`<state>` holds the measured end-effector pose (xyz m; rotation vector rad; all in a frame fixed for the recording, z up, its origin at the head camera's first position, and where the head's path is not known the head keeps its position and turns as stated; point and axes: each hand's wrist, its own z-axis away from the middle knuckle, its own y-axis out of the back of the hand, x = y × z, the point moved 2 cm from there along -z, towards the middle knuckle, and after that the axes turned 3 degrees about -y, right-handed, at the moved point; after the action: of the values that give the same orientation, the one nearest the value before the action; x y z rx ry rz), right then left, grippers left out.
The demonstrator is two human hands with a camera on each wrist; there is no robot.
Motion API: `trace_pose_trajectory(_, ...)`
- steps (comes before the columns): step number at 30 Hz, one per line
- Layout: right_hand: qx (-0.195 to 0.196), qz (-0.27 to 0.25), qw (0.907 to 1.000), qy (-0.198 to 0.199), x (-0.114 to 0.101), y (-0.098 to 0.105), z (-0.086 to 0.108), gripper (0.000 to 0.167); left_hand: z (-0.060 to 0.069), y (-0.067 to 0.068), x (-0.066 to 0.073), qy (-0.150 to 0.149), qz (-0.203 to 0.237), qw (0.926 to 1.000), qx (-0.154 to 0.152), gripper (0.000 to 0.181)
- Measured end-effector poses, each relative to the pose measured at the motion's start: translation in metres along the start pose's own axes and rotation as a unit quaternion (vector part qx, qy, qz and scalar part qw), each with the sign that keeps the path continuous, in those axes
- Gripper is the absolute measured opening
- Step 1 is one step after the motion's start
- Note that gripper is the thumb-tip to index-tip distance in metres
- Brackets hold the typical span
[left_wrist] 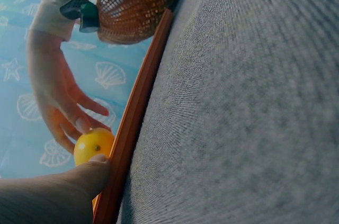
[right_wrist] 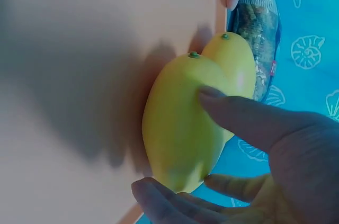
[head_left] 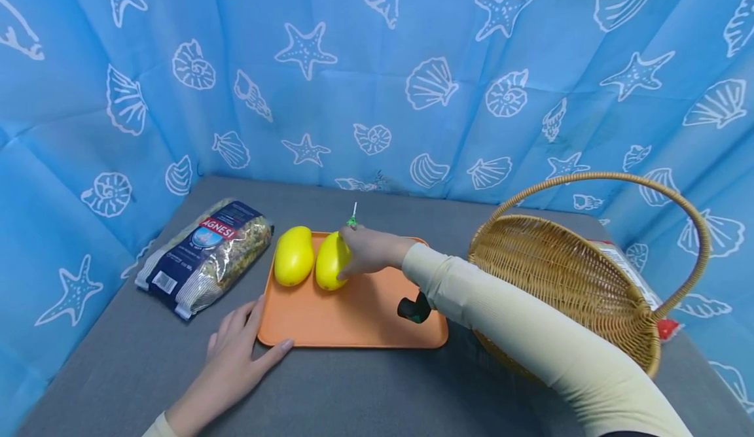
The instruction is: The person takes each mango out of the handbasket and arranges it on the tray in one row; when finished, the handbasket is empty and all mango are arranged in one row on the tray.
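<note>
Two yellow mangoes lie at the tray's left side, the left one (head_left: 294,256) beside the right one (head_left: 331,263). My right hand (head_left: 372,250) holds the right mango; in the right wrist view its thumb (right_wrist: 238,115) lies on the mango (right_wrist: 183,123) and the fingers curve round its lower end. My left hand (head_left: 235,355) is at the front left corner of the orange tray (head_left: 353,322), fingers spread on the table, thumb at the rim. In the left wrist view the left thumb (left_wrist: 92,176) overlaps a mango (left_wrist: 94,145).
A pasta bag (head_left: 206,254) lies left of the tray. To the right stands a wicker basket (head_left: 554,273) with a tall handle, under part of my right sleeve (head_left: 506,313). Behind it is a red and white package (head_left: 668,329). A green and white object (head_left: 353,218) shows beyond my right hand.
</note>
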<state>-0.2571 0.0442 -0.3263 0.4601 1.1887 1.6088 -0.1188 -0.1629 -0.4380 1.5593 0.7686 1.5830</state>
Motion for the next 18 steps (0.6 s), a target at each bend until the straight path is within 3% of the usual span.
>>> trace_pose_trajectory(10,0.007,0.001,0.9995,0.030,-0.0011,-0.0009,-0.0018,0.072,-0.0005,0.0000,0.0010,0.004,0.005,1.0000,-0.003,0.100)
trace_pose_trajectory(18,-0.002,0.009,0.9997,0.023,0.0005,-0.0018,-0.0021,0.075,0.0003,0.0005,0.0022,0.006,0.005,1.0000,-0.005,0.101)
